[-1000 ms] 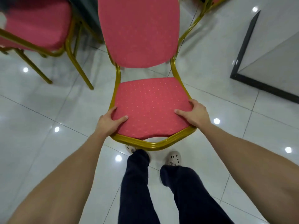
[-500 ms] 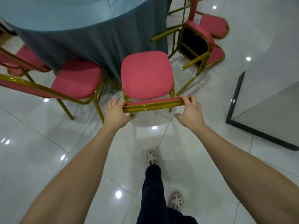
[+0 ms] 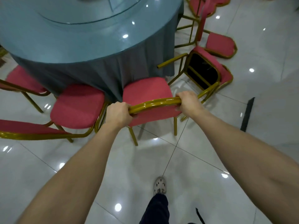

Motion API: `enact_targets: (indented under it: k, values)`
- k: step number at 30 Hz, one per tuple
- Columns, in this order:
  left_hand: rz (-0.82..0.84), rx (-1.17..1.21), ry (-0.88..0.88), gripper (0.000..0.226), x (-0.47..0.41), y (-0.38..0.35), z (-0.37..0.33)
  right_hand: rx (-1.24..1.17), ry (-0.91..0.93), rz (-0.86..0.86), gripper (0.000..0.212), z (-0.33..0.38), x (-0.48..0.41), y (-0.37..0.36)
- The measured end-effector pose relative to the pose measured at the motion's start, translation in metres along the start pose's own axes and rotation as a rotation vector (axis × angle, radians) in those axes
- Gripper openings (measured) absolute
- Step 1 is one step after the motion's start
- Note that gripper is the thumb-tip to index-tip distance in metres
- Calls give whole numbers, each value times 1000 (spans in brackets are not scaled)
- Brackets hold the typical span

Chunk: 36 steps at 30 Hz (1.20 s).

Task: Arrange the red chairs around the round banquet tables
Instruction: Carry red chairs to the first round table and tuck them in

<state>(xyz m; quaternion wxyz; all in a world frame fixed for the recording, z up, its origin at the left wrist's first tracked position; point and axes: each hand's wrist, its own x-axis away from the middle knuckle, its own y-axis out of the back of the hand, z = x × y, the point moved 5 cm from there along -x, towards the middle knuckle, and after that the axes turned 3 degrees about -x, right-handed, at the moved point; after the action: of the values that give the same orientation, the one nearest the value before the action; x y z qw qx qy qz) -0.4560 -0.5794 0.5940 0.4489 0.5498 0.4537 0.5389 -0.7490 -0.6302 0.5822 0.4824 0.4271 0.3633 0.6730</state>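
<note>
2 hands (image 3: 119, 113) (image 3: 188, 102) grip glossy gold-tubed red chair (image 3: 146, 91).

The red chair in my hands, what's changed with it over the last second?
A second ago both hands held the chair by its seat's front corners, backrest away from you. Now the left hand and right hand grip the backrest's gold top rail, and the seat points toward the round table. The tipped-over chair on the right lies as it did half a second ago.
</note>
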Motion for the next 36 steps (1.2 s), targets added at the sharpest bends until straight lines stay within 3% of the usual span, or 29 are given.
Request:
enact_targets:
  k: [5,11,15,18,20,25,29,36]
  values:
    - [-35,2,28,32,-27,0,2,4,66,5,39,4,-47,17]
    - [38,58,62,29,-47,5,-2,9,114,-6,39,1,-71,20]
    - [259,303,-3,68,-51,14,-27,-4,168,50,41,-14,-64,18]
    - [252,492,-56,82,-76,38,-80,41,174,129,58,-48,-62,26]
    - [237,567,-56,78,-102,53,-121,49,90,185,67,-89,-62,38]
    - [168,511,-100,30,-163,66,-222,-55,-48,277,70,-220,-62,90]
    - [200,503,-107,27,-204,53,-307,-113,-129,214,58,-327,-71,143]
    - [379,516,-165,19,-294,39,-452,-169,-210,98,63,-465,-113,222]
